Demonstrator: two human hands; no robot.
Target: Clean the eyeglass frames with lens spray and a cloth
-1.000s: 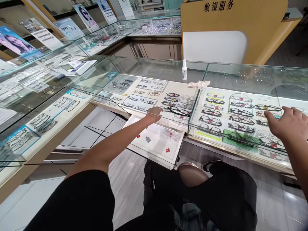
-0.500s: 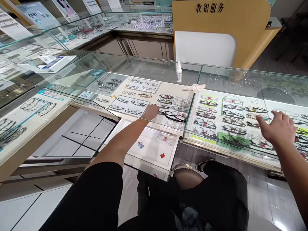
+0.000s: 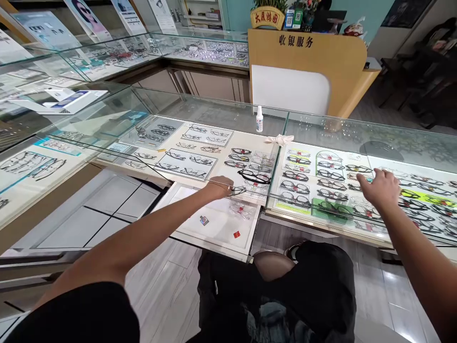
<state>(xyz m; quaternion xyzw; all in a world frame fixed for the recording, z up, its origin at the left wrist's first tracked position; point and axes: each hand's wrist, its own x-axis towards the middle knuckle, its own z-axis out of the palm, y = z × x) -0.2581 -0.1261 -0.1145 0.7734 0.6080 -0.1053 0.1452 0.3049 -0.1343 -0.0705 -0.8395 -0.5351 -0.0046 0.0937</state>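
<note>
My left hand [image 3: 220,187] is closed on a pair of glasses [image 3: 238,190] above the front edge of the glass counter, over the open drawer [image 3: 185,224]. Black-framed glasses [image 3: 254,176] lie on the glass just beyond it. Over at the right, my right hand [image 3: 381,188] rests on or just above the glass top, fingers apart and holding nothing. Rows of glasses [image 3: 332,185] show under the glass beneath and beside it. The drawer contains clear glasses [image 3: 241,209] and a small red tag [image 3: 237,234].
A white spray bottle [image 3: 259,120] and a crumpled cloth [image 3: 280,139] sit on the counter glass. Behind stands a wooden cash desk [image 3: 232,71] with a white panel. An open white box [image 3: 67,102] is at the far left. A round stool [image 3: 273,265] is below.
My left hand has drawn back toward the drawer, bringing the glasses with it. The view has tilted up, showing more of the cash desk. My right hand remains over the right-hand counter.
</note>
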